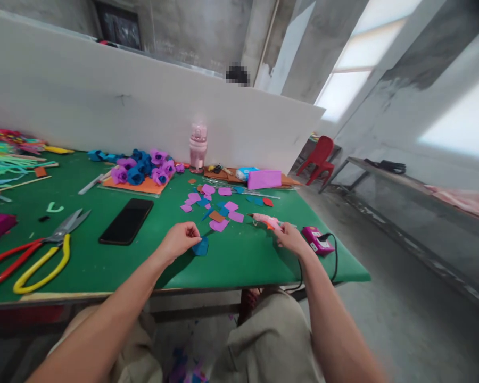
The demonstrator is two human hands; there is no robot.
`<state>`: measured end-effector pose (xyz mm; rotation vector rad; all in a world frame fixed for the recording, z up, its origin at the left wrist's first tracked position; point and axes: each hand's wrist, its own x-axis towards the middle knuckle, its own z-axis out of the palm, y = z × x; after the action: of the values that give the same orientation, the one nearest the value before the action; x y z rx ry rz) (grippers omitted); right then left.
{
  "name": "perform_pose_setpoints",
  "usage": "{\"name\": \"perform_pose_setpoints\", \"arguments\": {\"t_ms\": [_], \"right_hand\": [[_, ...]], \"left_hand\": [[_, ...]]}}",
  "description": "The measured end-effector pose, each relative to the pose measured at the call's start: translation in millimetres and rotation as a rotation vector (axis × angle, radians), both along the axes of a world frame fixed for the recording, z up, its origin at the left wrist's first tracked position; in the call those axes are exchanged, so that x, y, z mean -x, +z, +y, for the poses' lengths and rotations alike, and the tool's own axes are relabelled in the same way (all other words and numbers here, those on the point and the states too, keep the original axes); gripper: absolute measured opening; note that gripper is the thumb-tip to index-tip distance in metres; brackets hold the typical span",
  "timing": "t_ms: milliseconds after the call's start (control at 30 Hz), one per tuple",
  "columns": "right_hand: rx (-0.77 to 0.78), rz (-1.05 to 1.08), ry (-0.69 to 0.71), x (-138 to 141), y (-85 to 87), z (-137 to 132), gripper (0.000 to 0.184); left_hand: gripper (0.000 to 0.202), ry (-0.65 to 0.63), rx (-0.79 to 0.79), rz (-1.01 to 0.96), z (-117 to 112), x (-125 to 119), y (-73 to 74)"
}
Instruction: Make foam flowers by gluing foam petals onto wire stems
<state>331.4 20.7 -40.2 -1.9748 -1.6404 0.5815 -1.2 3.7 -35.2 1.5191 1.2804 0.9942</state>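
Note:
My left hand [182,239] pinches the edge of a blue paper petal [200,247] just above the green tabletop. Around the handle of a pink glue gun [266,219] the fingers of my right hand [290,236] are closed, and its nozzle points left. Between and beyond my hands lie several loose petals: purple ones [219,225], blue ones, a brown one [216,216] and a red one [267,202]. Finished-looking purple and blue paper flowers [135,174] are heaped on an orange sheet [120,186] farther back.
Large scissors [59,239] with red and yellow handles and a black phone [126,221] lie at left. A purple power box [318,241] with a plugged cord sits by my right hand. A pink bottle [198,149] stands before the white board [143,96].

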Motion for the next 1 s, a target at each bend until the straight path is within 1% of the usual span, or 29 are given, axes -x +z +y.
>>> {"name": "perform_pose_setpoints", "arguments": {"t_ms": [33, 133, 167, 200, 233, 333, 367, 433, 533, 667, 733, 867, 1000], "right_hand": [[-0.038, 0.044, -0.007, 1, 1.3, -4, 0.014], [-0.233, 0.212, -0.077, 11, 10.4, -13, 0.029], [-0.279, 0.27, -0.103, 17, 15.2, -15, 0.033], [-0.284, 0.338, -0.109, 25, 20.5, -17, 0.034], [-0.253, 0.419, -0.089, 34, 26.0, -19, 0.032], [-0.094, 0.79, 0.063, 65, 38.2, -27, 0.029], [-0.062, 0.871, 0.093, 75, 39.8, -30, 0.03], [-0.037, 0.931, 0.116, 92, 39.1, -38, 0.032], [-0.018, 0.871, 0.178, 107, 34.4, -48, 0.034], [0.05, 0.686, 0.361, 113, 35.1, -58, 0.036], [0.032, 0.556, 0.416, 115, 37.7, -62, 0.035], [-0.036, 0.295, 0.465, 121, 40.4, -69, 0.036], [-0.092, 0.179, 0.529, 126, 43.4, -76, 0.035]], "left_hand": [[0.011, 0.004, 0.0, 0.013, 1, 1, -1.9], [0.014, 0.024, 0.011, 0.006, 2, 1, -5.7], [0.015, 0.041, 0.011, 0.006, 2, 1, -6.6], [0.016, 0.067, 0.005, 0.013, 3, 0, -7.4], [0.014, 0.097, -0.004, 0.027, 3, -1, -8.3], [0.01, 0.187, -0.029, 0.089, 5, -2, -11.4], [0.01, 0.206, -0.034, 0.11, 5, -2, -12.5], [0.009, 0.225, -0.039, 0.15, 6, -1, -14.1], [0.007, 0.216, -0.04, 0.217, 5, 1, -14.6], [0.009, 0.208, -0.031, 0.307, 2, 2, -11.2], [0.012, 0.21, -0.027, 0.351, 0, 2, -9.0], [0.015, 0.202, -0.022, 0.42, -2, 1, -5.1], [0.015, 0.181, -0.022, 0.467, -2, 0, -3.2]]}}
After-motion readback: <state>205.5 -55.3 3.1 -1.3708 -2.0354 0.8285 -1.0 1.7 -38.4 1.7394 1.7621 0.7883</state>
